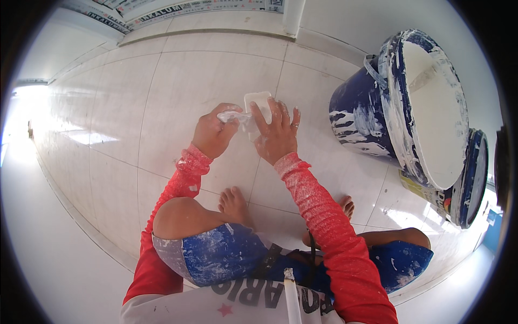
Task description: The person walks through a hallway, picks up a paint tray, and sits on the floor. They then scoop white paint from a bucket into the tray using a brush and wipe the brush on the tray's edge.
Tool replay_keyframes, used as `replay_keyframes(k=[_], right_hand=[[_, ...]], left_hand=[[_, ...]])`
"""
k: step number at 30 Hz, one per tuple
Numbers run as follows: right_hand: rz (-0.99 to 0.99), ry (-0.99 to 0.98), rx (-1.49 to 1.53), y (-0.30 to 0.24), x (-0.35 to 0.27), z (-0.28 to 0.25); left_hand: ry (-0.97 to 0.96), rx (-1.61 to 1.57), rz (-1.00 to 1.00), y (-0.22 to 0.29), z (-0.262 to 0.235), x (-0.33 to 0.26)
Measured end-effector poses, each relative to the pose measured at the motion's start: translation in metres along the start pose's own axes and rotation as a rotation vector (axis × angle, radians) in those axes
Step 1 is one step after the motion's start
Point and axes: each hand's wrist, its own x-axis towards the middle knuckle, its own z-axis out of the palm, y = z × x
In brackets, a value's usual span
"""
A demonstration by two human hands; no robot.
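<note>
My left hand (216, 132) is closed round a small, white-smeared piece (231, 116), whose kind I cannot make out. Close beside it, my right hand (276, 127) grips a white, flat piece with rounded corners (258, 99); several fingers lie over its right side, and its kind is unclear. White material bridges the narrow gap between the two pieces. Both hands are above the tiled floor, in front of my bent legs, with white smears on the fingers. Red, white-dusted sleeves cover my forearms.
On the right stands a large dark blue bucket (359, 110), smeared with white and holding white material. A second bucket (468, 181) is beside it. Pale tiles (205, 70) cover the floor, with a wall at the far side. A white stick with a charred tip (292, 297) juts up from the lower edge.
</note>
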Motion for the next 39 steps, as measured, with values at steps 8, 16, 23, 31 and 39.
replay_keyframes(k=[8, 16, 23, 31, 39], right_hand=[[0.148, -0.202, -0.073, 0.005, -0.001, 0.004], [0.061, -0.273, 0.019, 0.027, -0.026, 0.002], [-0.074, -0.181, -0.070, 0.048, -0.047, 0.027], [-0.173, 0.110, 0.034, 0.058, -0.056, 0.044], [-0.095, 0.127, 0.171, 0.048, -0.062, 0.050]], left_hand=[[-0.034, 0.054, -0.015, 0.007, -0.011, -0.002], [-0.011, -0.033, -0.127, 0.007, -0.010, 0.001], [0.049, -0.074, -0.123, 0.003, -0.004, 0.003], [0.062, -0.120, -0.147, 0.001, 0.003, 0.002], [-0.022, -0.262, -0.202, 0.007, 0.002, 0.001]])
